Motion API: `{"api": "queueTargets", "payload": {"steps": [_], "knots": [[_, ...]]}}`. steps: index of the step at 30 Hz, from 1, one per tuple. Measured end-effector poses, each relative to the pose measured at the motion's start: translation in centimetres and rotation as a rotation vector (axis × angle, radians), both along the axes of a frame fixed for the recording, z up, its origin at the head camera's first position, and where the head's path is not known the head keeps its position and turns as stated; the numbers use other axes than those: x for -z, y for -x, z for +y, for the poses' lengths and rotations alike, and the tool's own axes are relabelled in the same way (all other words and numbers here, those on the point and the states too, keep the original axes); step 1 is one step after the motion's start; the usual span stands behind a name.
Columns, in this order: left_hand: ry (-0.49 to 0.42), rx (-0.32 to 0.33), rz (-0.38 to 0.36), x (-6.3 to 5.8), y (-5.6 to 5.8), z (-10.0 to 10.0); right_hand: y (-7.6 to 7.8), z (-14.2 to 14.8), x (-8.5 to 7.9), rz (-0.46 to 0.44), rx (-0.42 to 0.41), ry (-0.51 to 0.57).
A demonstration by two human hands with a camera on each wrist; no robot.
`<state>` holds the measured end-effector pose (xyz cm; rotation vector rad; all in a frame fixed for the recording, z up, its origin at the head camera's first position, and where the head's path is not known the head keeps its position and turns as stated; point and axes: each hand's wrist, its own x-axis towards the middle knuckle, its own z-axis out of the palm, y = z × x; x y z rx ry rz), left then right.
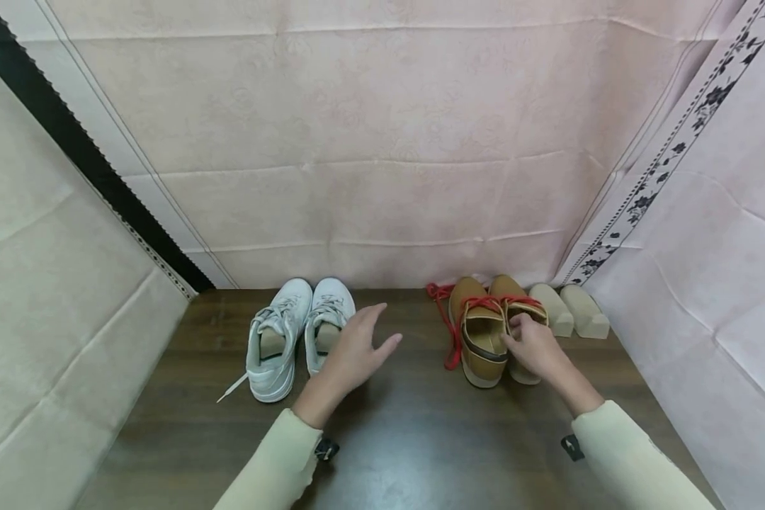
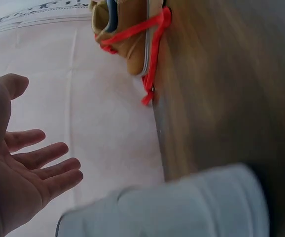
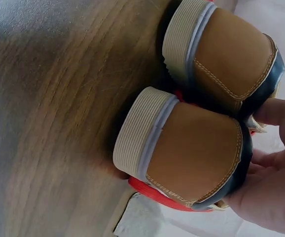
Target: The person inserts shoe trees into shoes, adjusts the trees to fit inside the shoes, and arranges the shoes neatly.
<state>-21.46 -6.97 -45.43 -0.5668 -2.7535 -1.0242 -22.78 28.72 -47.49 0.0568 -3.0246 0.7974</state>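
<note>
A pair of tan leather shoes (image 1: 482, 354) with red laces stands on the wooden floor, right of centre. My right hand (image 1: 535, 347) grips them at the heel openings: the thumb lies at the left shoe's inner collar, the fingers reach into the right shoe. Seen from the right wrist, both heels (image 3: 196, 153) stand side by side, and the fingertips are hidden inside. My left hand (image 1: 355, 347) holds nothing, its fingers loosely extended over the right one of two white sneakers (image 1: 273, 368). A pale sneaker (image 2: 182, 210) appears blurred in the left wrist view.
Two off-white toe-shaped blocks (image 1: 570, 310) sit right of the tan shoes; similar pale pieces (image 1: 272, 343) fill the sneakers. A red lace (image 1: 451, 340) trails on the floor (image 1: 389, 439). Cloth-covered walls (image 1: 370, 212) enclose the back and both sides.
</note>
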Motion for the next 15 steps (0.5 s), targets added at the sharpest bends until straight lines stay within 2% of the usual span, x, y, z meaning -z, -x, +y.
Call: {"api": "queueTargets", "payload": {"steps": [4,9,15], "knots": [[-0.08,-0.021,-0.075,0.5,0.1,1.2,0.3,0.0,0.0,-0.025,-0.039,-0.024],[-0.175,-0.055,-0.108,1.1,0.4,2.0,0.4,-0.1,0.0,-0.032,-0.057,-0.029],[-0.239,-0.068,-0.173,2.0,0.9,2.4,0.2,-0.2,-0.1,-0.024,-0.058,-0.023]]}}
